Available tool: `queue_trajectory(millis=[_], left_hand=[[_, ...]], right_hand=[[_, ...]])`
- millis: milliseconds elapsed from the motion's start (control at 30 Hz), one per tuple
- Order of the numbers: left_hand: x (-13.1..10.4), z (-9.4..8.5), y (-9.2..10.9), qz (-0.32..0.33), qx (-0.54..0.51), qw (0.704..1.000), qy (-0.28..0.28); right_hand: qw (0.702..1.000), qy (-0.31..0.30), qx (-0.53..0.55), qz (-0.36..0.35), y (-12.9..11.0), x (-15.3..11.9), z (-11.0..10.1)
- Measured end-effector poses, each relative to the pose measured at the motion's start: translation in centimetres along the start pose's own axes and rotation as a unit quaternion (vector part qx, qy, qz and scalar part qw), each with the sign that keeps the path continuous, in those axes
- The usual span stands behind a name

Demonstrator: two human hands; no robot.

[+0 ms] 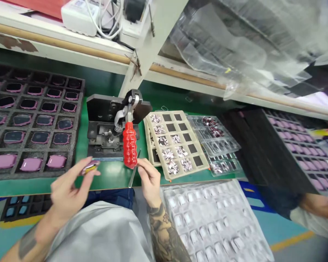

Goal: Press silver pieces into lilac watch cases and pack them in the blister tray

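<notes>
Pinching a small case (90, 167) left of centre by its edge, my left hand (71, 187) could drop it. My right hand (149, 180) grips a slim tool (132, 177) that might scratch it.

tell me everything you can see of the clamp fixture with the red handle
The clamp fixture stands on the green table, left of the beige tray. Its base and upright back plate are dark and look metallic; silvery links and a bolt show at the middle. A glossy, ribbed red handle slants down toward the table's near edge. The right hand is near its lower end, contact unclear.
</notes>
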State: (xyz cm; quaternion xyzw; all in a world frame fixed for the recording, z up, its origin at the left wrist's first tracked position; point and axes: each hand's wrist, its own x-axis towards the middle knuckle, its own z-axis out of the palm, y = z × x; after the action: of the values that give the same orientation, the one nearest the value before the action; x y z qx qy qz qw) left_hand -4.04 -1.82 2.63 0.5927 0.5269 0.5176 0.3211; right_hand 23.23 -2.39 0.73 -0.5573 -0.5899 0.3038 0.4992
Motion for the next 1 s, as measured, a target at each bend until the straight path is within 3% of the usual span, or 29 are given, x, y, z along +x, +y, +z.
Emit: queue_trajectory(millis=[100,200,400,800,900,1000], left_hand=[[-0.1,4.5,0.1,-0.108,-0.139,0.98,-0.093],[0.7,5.9,-0.9,-0.176,-0.196,0.954,-0.142],[0.6,5.8,-1.9,-0.147,-0.17,0.963,-0.147],[0.7,5.6,-1.6,-0.16,-0.171,0.958,-0.167],[0.6,5.6,-1.7,-0.161,-0.172,0.958,-0.166],[0.4,5.5,-2.0,-0.164,-0.185,0.954,-0.167]], right_hand=[[0.993,0.051,0.103,-0.011,-0.8,-0.6,0.9],[0.992,0.081,0.096,-0.005,-1.4,-1.0,2.4],[0.99,0.086,0.1,-0.043,-1.6,-0.9,4.4],[0.991,0.086,0.07,-0.068,-1.8,0.2,5.7],[0.991,0.091,0.09,-0.048,-1.5,0.3,5.9],[0.986,0.087,0.141,0.037,-1.1,0.3,6.1]])
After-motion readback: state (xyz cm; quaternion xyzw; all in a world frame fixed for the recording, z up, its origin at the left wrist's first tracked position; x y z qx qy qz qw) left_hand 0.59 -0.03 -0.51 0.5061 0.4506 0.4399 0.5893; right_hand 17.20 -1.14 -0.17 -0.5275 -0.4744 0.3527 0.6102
